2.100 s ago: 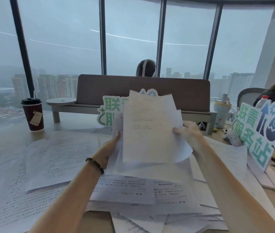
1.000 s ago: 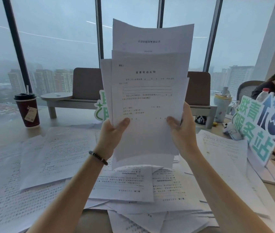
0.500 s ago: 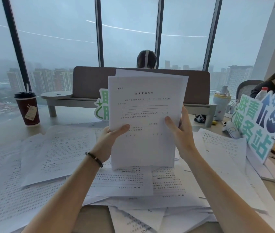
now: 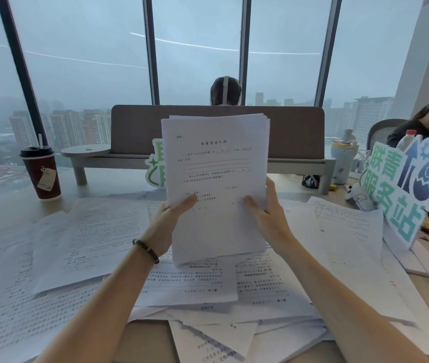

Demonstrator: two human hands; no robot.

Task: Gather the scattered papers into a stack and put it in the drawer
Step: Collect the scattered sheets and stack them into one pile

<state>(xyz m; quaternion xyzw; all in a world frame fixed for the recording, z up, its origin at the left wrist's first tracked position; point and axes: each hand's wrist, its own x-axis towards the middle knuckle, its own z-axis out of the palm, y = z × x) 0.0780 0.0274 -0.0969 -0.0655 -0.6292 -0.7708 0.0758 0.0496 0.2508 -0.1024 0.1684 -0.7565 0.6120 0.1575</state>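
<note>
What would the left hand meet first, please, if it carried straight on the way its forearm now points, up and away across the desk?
Probably the green cut-out sign standing just behind the held stack that the left hand grips, and beyond it the brown desk divider. Depth is hard to judge here.

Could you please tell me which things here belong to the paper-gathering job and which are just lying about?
Belongs to the job:
held stack, gripped by left hand and right hand
scattered papers on the desk

Just lying about:
coffee cup
green sign
tumbler
</note>
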